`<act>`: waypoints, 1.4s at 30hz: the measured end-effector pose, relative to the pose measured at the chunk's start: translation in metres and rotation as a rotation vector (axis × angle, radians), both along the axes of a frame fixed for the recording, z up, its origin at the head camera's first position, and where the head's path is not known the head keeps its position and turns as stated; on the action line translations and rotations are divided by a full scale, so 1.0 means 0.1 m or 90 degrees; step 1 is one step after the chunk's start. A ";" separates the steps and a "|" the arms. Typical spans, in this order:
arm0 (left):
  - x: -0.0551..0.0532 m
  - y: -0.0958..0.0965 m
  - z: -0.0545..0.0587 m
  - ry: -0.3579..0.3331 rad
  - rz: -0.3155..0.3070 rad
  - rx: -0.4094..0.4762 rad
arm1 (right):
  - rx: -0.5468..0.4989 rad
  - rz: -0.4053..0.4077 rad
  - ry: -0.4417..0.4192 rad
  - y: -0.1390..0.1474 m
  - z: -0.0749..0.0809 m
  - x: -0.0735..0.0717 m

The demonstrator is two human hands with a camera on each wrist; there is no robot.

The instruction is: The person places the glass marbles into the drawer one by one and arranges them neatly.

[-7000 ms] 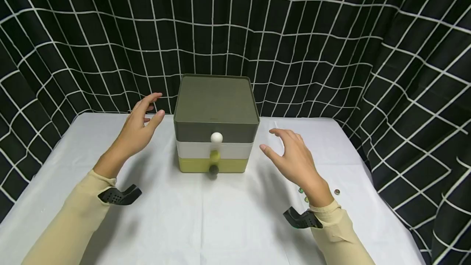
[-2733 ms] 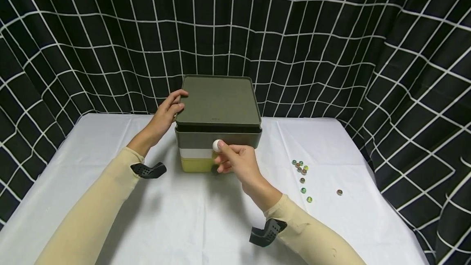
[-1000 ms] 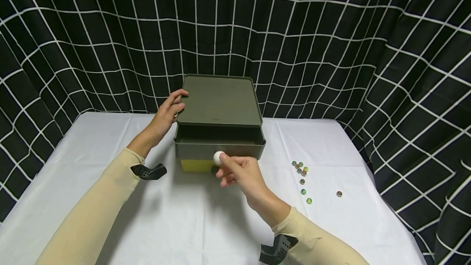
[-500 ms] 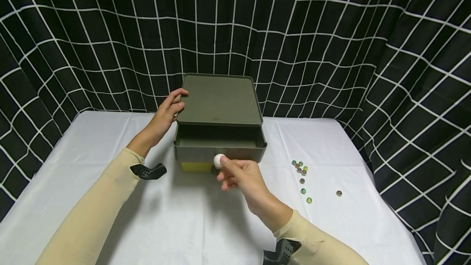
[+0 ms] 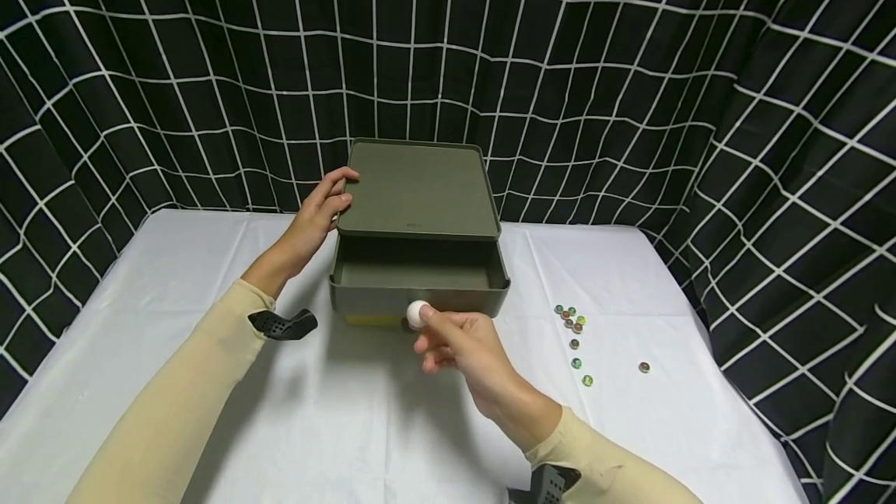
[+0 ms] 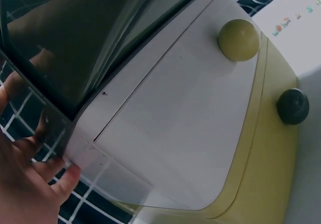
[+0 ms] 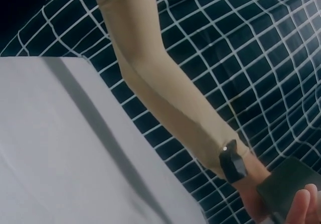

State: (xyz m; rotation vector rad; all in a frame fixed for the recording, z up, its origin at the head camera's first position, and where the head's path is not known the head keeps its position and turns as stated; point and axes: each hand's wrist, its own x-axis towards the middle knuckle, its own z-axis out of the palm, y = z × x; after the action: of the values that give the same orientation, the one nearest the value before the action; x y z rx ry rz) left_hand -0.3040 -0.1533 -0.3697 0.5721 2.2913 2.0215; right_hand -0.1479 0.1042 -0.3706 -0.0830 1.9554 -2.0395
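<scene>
In the head view a small drawer box (image 5: 420, 185) with a dark olive top stands at mid-table. Its top drawer (image 5: 371, 300) is pulled far out, and I see nothing inside. My right hand (image 5: 469, 348) pinches the white round knob (image 5: 416, 314) on that drawer between thumb and fingers. My left hand (image 5: 311, 220) rests against the box's left side, with fingertips over the top rim. Below, the left wrist view shows the white middle drawer (image 6: 185, 113) with a yellow knob (image 6: 239, 40), and a yellow bottom drawer (image 6: 266, 148) with a dark knob (image 6: 293, 106); both are pushed in.
Several glass marbles (image 5: 576, 363) in green and brown tones lie on the white tablecloth (image 5: 315, 426) to the right of the box. One brown marble (image 5: 644, 368) sits apart, farther right. A black curtain with a white grid (image 5: 595, 99) surrounds the table.
Both hands came to the box from its sides. My right hand has drawn the top drawer toward me by its white knob, and it slid slightly farther in the last second. My left hand stayed put.
</scene>
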 end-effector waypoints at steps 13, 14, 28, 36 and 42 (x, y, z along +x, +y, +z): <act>0.01 0.00 0.02 -0.001 -0.001 -0.007 | 0.008 0.012 -0.020 0.03 0.04 0.14; 0.02 0.00 0.02 -0.002 -0.002 -0.008 | 0.008 0.015 -0.020 0.03 0.04 0.15; 0.03 0.00 0.03 -0.002 -0.005 0.011 | 0.010 0.029 -0.014 0.05 0.03 0.33; 0.02 -0.02 0.02 -0.008 -0.003 0.009 | -0.001 0.021 -0.017 0.04 0.03 0.42; 0.01 0.01 0.02 -0.012 -0.004 0.015 | 0.001 0.027 -0.029 0.06 -0.01 0.47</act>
State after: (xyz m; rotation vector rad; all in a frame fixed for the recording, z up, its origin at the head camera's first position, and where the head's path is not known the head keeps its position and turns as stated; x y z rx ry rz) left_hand -0.3029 -0.1522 -0.3676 0.5597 2.2553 2.0447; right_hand -0.1004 0.1099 -0.3712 -0.0766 1.9110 -1.9958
